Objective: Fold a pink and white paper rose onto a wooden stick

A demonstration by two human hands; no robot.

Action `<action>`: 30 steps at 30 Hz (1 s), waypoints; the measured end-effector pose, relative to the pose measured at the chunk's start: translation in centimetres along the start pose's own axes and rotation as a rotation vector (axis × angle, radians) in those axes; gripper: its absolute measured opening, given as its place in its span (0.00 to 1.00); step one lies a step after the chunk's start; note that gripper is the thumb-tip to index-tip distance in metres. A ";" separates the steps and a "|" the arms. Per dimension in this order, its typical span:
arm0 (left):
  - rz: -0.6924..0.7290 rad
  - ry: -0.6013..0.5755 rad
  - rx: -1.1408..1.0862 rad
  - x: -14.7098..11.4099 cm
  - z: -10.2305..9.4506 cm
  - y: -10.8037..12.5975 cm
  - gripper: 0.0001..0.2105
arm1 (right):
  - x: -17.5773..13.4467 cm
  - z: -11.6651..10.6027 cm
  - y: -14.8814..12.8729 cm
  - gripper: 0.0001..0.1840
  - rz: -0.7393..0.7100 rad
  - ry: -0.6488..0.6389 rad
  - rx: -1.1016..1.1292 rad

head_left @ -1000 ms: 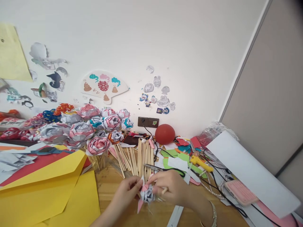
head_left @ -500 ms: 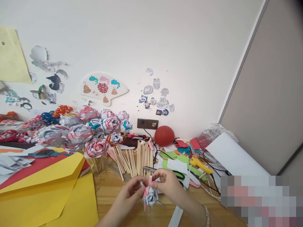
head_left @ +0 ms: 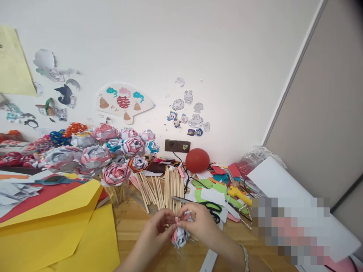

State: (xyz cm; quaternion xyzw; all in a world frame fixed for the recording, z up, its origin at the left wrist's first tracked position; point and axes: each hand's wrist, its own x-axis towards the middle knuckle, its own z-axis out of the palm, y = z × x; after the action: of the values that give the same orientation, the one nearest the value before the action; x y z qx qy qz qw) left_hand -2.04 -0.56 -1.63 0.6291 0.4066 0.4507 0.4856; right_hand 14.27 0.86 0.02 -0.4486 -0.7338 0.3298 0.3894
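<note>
A small paper flower (head_left: 180, 238) of white and pink folded paper sits between my hands, low over the wooden table. My left hand (head_left: 161, 226) pinches its pink edge from the left. From the right, my right hand (head_left: 195, 219) grips a pink paper petal (head_left: 176, 229) at the top of the flower, thumb and forefinger pressed together. The fingertips of both hands nearly meet there and partly hide the petal. Just behind my right hand lie scissors (head_left: 214, 207) with black and green handles. Wooden sticks (head_left: 173, 187) lie in rows beyond my fingers.
Finished paper flowers (head_left: 117, 173) crowd the left back. Yellow paper (head_left: 87, 241) covers the left front. A red balloon (head_left: 197, 160), coloured paper scraps (head_left: 212, 194) and a yellow glue gun (head_left: 239, 195) lie toward the right. A white paper strip (head_left: 209, 260) is near the front edge.
My right fingers have moved down and closer to my left fingertips. The pink strip that stood upright between them is now folded down against the flower. The view has shifted slightly.
</note>
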 end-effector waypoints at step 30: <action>-0.192 -0.161 -0.104 0.6 -0.2 -1.1 0.14 | -0.5 0.2 0.2 0.04 0.206 -0.069 -0.065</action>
State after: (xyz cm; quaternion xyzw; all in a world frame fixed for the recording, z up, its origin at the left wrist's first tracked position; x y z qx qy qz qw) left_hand -2.14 0.24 -2.56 0.5953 0.4007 0.3708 0.5896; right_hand 14.29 0.44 -0.41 -0.5224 -0.7072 0.3591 0.3132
